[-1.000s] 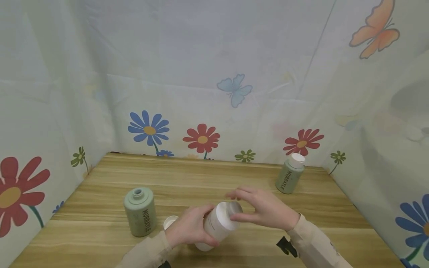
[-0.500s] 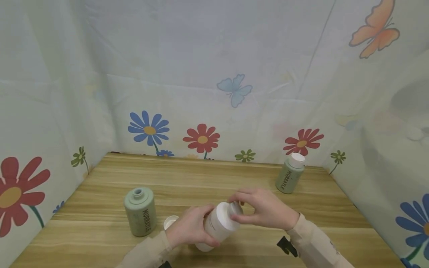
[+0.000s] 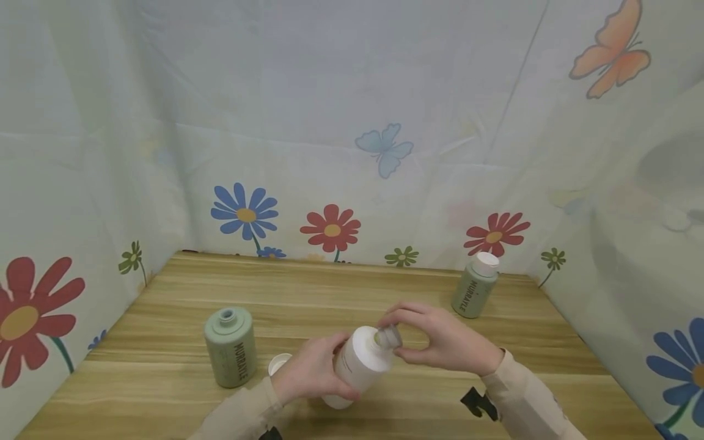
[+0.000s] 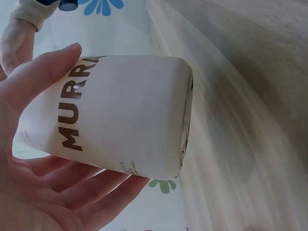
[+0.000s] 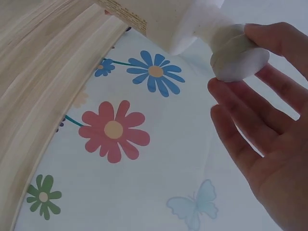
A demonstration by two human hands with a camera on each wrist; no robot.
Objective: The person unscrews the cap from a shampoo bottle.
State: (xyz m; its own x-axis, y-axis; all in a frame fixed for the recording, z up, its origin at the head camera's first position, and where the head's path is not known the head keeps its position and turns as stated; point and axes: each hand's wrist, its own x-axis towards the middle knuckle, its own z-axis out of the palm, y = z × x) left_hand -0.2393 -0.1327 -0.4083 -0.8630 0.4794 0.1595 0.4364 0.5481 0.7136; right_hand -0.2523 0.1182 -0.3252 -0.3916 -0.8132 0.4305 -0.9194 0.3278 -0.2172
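Note:
A white bottle (image 3: 360, 360) with dark lettering is tilted toward the right, its body (image 4: 130, 115) held in my left hand (image 3: 313, 370). The thumb lies along one side and the fingers along the other. My right hand (image 3: 440, 339) pinches a small greyish stopper (image 5: 238, 57) at the bottle's mouth, between thumb and fingertips. In the head view a greenish band shows between the stopper and the bottle's shoulder. A white screw cap (image 3: 278, 363) lies on the table behind my left hand, which partly hides it.
A green bottle (image 3: 231, 351) without a cap stands to the left on the wooden table (image 3: 308, 293). Another green bottle (image 3: 474, 290), topped with a white cap, is at the back right. Flower-printed cloth (image 3: 308, 165) surrounds the table at the back and sides.
My right hand's fingers have closed on the stopper, then moved slightly right. The stopper sits farther out from the bottle's shoulder now. My left hand has barely moved.

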